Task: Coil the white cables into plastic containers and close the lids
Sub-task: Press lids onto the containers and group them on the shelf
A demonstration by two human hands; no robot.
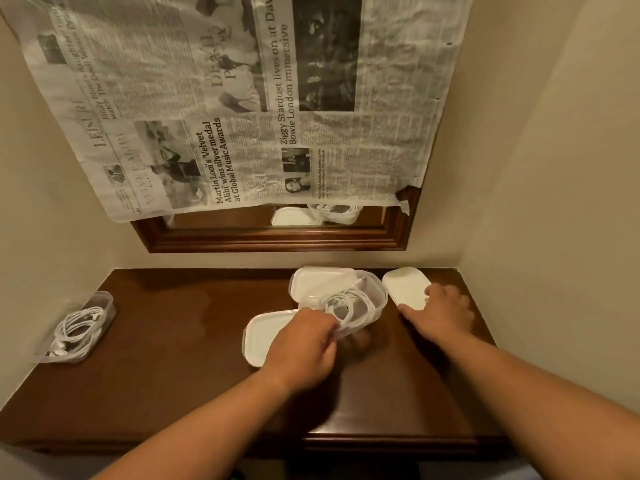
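I judge this about halfway done: both tubs are loaded, but neither is closed. At nine o'clock on the table (190, 327), the left container (102, 304) holds its bundle of cables (74, 330) and has no lid on. Toward one o'clock, the centre container (379, 294) holds a loosely coiled white cable (349, 304), glossy and springy-looking. My left hand (304, 341) curls round its near rim, gripping it. My right hand (441, 310) rests with fairly straight fingers on a white lid (403, 284) at two o'clock. Two spare lids lie by the centre tub: the back lid (318, 278) and the near lid (270, 336).
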